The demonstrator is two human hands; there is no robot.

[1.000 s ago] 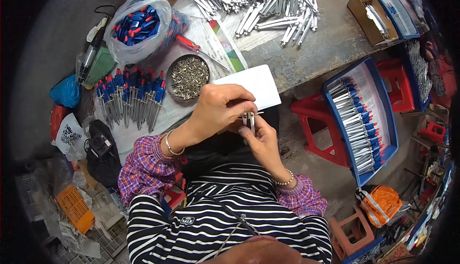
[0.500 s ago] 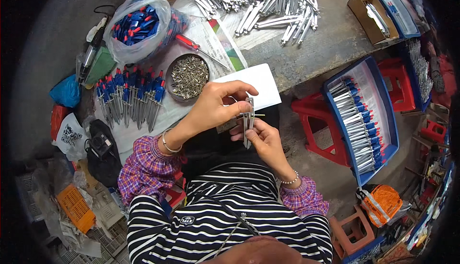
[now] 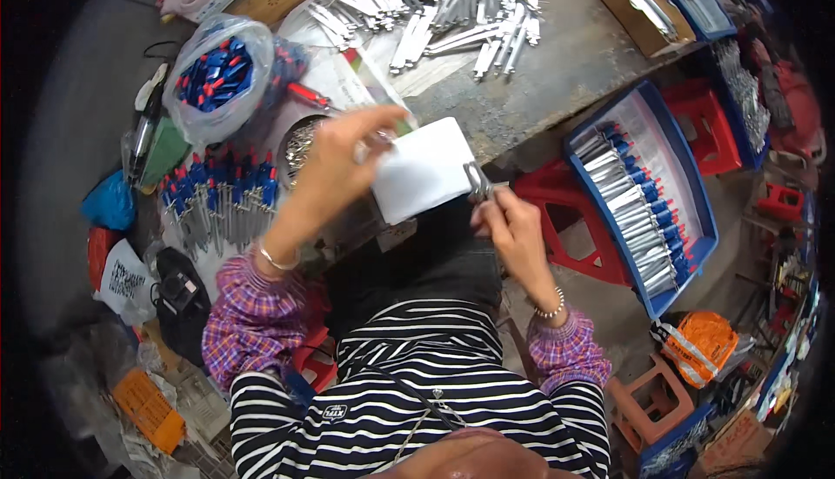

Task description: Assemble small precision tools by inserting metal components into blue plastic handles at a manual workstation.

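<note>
My right hand [image 3: 515,225] is closed round a slim, channel-shaped silver metal piece [image 3: 477,181], its end sticking up past the fingers beside a white block-like pad [image 3: 424,171]. My left hand [image 3: 335,161] is raised over the pad's left side, thumb and fingers curled toward each other. Motion smears the fingertips, so whether they hold anything does not show. Behind that hand, a round bowl [image 3: 283,150] of small metal pins [image 3: 300,141] is partly covered. A red-handled screwdriver [image 3: 309,95] lies just beyond it.
A heap of silver metal pieces [image 3: 435,9] covers the table's far side. Blue-and-red-ended metal tools [image 3: 217,196] lie left, below a plastic bag [image 3: 187,118] of blue and red parts. At right, a blue tray [image 3: 700,248] of similar tools rests on a red stool [image 3: 565,209].
My hands have moved apart. The left let go of the metal piece and went left toward the bowl; the right shifted right and up, still gripping it. The whole view has shifted slightly.
</note>
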